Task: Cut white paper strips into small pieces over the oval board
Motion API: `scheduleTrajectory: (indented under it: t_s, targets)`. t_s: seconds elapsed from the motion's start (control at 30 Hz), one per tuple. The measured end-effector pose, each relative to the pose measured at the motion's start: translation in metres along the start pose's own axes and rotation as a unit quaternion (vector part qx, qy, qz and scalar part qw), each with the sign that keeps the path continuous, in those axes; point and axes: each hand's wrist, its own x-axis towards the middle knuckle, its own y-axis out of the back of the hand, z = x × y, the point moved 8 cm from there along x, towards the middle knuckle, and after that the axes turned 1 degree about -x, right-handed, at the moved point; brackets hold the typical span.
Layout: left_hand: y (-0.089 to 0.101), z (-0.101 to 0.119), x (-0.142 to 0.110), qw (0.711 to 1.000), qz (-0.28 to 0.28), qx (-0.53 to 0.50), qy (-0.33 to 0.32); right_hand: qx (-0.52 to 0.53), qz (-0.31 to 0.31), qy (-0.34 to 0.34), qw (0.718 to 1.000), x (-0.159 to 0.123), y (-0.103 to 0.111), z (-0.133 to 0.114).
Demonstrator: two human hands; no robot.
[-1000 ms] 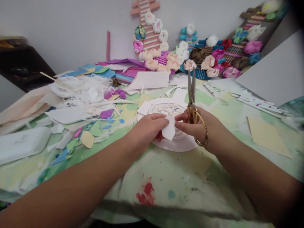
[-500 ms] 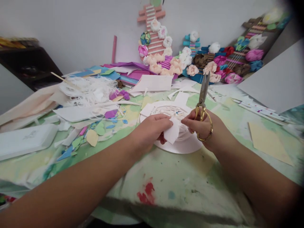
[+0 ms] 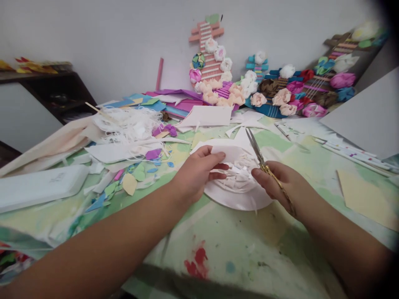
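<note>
My left hand (image 3: 196,172) pinches a piece of white foam sheet (image 3: 230,153) over a white plate (image 3: 237,197) filled with white scraps. My right hand (image 3: 280,185) grips gold-handled scissors (image 3: 260,155), blades pointing up-left toward the sheet and nearly closed. Both hands hover over the plate in the middle of the paint-stained table.
Coloured foam scraps (image 3: 131,182) and white shreds (image 3: 124,122) lie left of the plate. A white box (image 3: 37,187) sits at far left. Paper-flower guitar models (image 3: 218,74) lean on the back wall. A grey board (image 3: 370,112) and yellow sheet (image 3: 364,197) are at right.
The scissors have swung from upright to slanting left toward the sheet. My left hand has turned the white piece flatter and raised it. The view has shifted slightly.
</note>
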Motion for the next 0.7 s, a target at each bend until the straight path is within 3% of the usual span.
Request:
scheduleTrajectory:
  t_s: [0.13, 0.27, 0.6, 0.7]
  targets:
    - [0.007, 0.003, 0.001, 0.999, 0.035, -0.023, -0.009, -0.074, -0.035, 0.015, 0.997, -0.002, -0.008, 0.003]
    - [0.011, 0.005, 0.002, 0.998, 0.052, -0.041, -0.017, -0.051, -0.103, 0.052, 0.992, -0.004, -0.022, 0.004]
    - [-0.003, -0.005, -0.003, 0.997, 0.005, -0.072, 0.027, -0.015, -0.107, 0.024, 0.994, -0.010, -0.020, -0.006]
    - [-0.005, -0.009, -0.006, 0.994, 0.020, -0.092, 0.052, 0.005, -0.108, 0.017, 0.994, -0.011, -0.021, -0.007]
